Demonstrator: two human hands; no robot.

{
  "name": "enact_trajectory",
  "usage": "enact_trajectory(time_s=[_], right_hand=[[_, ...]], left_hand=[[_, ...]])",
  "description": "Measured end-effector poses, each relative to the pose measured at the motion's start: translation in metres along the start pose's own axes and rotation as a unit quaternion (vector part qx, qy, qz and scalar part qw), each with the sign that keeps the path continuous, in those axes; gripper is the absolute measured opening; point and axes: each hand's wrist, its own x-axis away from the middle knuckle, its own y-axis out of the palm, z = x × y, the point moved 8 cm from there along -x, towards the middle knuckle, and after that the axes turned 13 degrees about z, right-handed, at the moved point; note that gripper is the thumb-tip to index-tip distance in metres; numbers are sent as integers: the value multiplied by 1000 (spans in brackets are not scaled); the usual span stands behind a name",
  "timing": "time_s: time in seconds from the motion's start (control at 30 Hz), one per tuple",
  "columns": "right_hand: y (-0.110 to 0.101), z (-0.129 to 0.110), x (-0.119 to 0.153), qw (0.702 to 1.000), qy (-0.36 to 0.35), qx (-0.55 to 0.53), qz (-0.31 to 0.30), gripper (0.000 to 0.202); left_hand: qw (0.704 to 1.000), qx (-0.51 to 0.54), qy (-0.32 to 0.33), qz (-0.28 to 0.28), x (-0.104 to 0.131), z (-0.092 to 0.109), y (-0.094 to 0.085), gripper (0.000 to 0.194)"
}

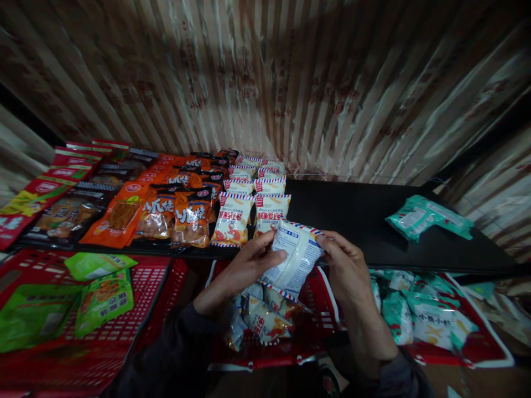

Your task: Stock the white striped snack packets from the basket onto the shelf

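Between my two hands is a white snack bag (296,257) with a red-and-blue striped edge, its printed back turned up. My left hand (255,258) pinches its left side, thumb on top. With bent fingers, my right hand (345,260) grips the upper right corner. Just behind it, white snack bags of the same kind (233,218) stand in two rows on the black shelf (332,221). Below the held bag, a red basket (327,293) contains more of these bags (267,318), partly hidden by my hands.
Orange-and-black snack bags (191,218), orange packets (118,215), dark packets (68,213) and red packets (35,196) line the shelf's left. Teal bags (427,217) lie at its right. Green packets (105,301) are in a left red basket (147,276); teal-and-white bags (433,318) fill a right one.
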Motion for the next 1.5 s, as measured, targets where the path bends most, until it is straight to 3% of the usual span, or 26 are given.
enact_trajectory(time_s=[0.27,0.53,0.8,1.5], right_hand=[[-5,-3,-3,999,-25,-5,33,19],[-15,-8,-10,996,-53,-24,72,21],[-14,-6,-10,995,-61,-25,74,24],[-12,-10,-9,993,-60,-69,80,21]], left_hand=[[1000,-5,4,1,1,2,2,34],[999,8,-21,-39,0,-3,12,33],[1000,-17,-24,-1,-2,-8,6,35],[999,-29,-22,26,-2,-11,8,38]])
